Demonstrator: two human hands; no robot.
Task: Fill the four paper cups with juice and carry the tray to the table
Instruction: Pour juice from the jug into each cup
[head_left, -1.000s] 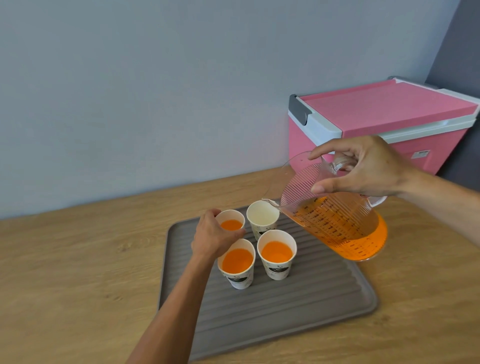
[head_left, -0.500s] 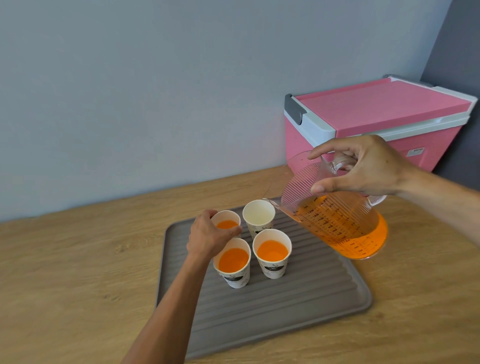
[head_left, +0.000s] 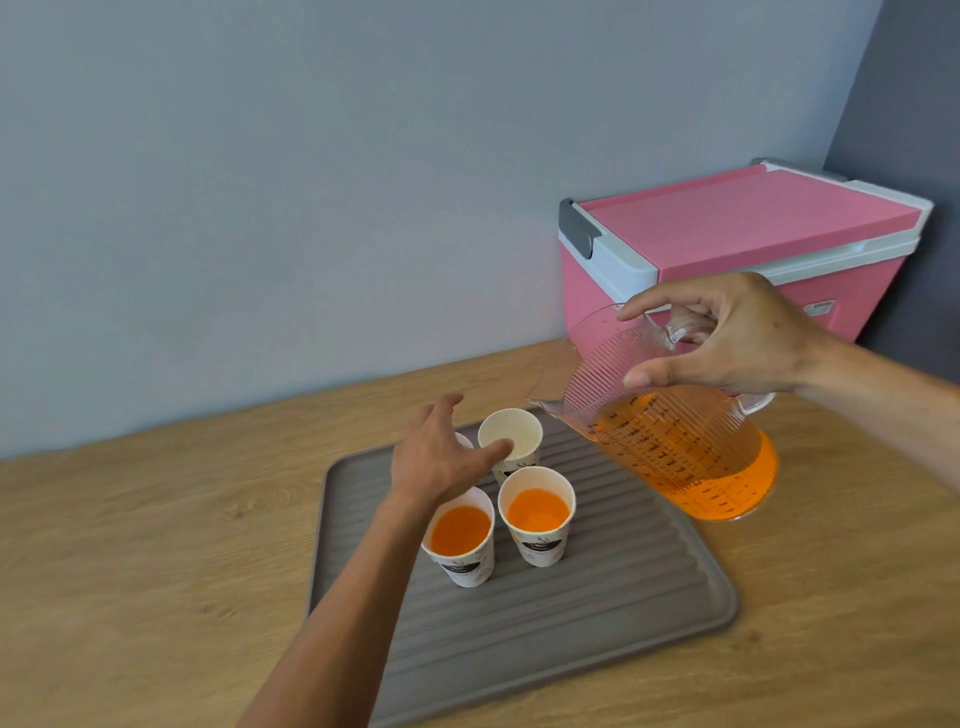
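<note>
One cup (head_left: 511, 436) on the tray (head_left: 571, 639) is empty, just beyond the left hand (head_left: 441, 460), whose fingers (head_left: 447, 405) have left the neighbouring cup (head_left: 467, 441) and spread wide toward it. The right hand (head_left: 737, 338) grips the tilted jug (head_left: 680, 452): the last pour probably follows.

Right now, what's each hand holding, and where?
Right hand grips the clear ribbed plastic jug of orange juice by its handle. Left hand hovers open over the white paper cups, holding nothing.
</note>
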